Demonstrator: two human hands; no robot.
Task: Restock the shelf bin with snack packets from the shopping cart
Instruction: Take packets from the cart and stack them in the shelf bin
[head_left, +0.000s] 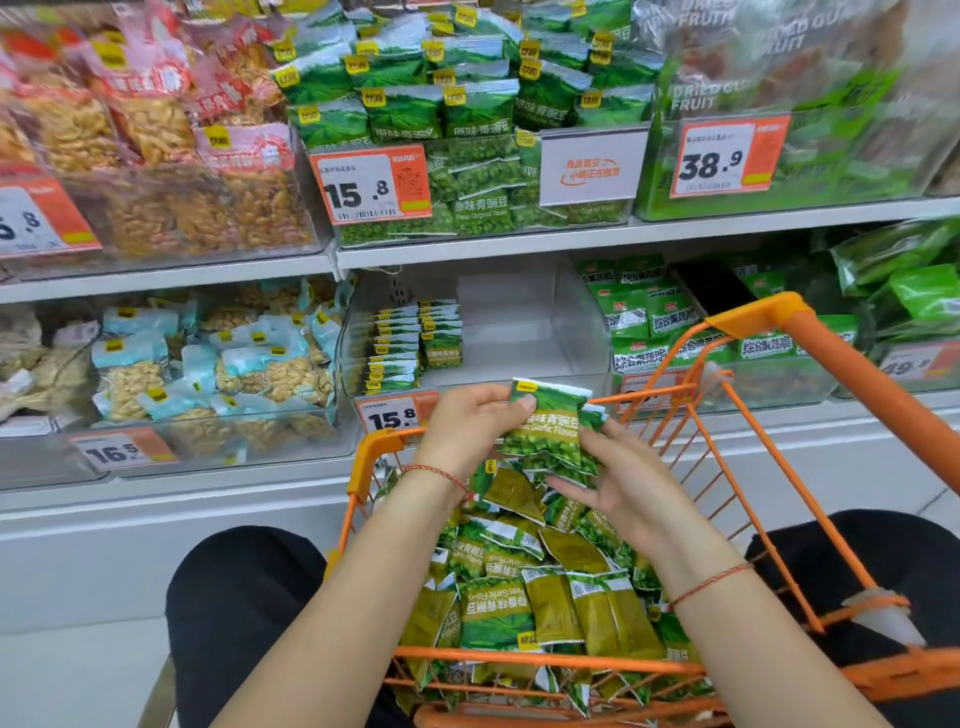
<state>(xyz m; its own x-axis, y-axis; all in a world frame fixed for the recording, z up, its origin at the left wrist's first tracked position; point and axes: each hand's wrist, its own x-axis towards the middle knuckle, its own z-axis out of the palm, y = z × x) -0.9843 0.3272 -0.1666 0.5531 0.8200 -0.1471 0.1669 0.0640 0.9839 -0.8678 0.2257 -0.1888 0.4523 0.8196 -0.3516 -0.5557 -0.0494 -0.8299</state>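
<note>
Orange cart (852, 364) full of packets (493, 608)

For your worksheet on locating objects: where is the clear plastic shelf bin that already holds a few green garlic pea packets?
In the head view, the clear plastic shelf bin sits centre on the lower shelf, directly beyond the orange wire cart, above the 15.8 price tag.
</note>
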